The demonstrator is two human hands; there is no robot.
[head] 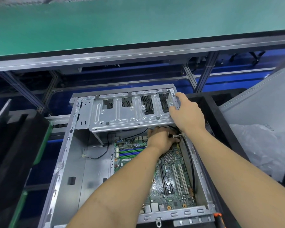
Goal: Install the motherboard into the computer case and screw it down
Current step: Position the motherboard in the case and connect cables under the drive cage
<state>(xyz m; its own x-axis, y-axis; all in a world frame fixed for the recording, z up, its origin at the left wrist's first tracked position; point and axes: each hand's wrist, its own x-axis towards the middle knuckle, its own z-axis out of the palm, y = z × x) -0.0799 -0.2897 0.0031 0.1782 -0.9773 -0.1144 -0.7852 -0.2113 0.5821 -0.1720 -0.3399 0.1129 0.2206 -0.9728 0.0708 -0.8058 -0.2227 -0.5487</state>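
Two bare forearms reach in from 6 o'clock over the open grey steel computer case (67,162). Nearest lies the green motherboard (171,181), flat on the case floor toward its 3 o'clock wall, long axis running 6 to 12. No screwdriver is visible. At the board's 12 o'clock end the left hand (161,139) curls around what looks like black and white cable connectors (174,136). Beyond it, the right hand (186,112) clasps the 3 o'clock end of the silver perforated drive cage (130,111). Judgement: the left hand is nearer the board. Farthest stands the green-topped bench (122,27).
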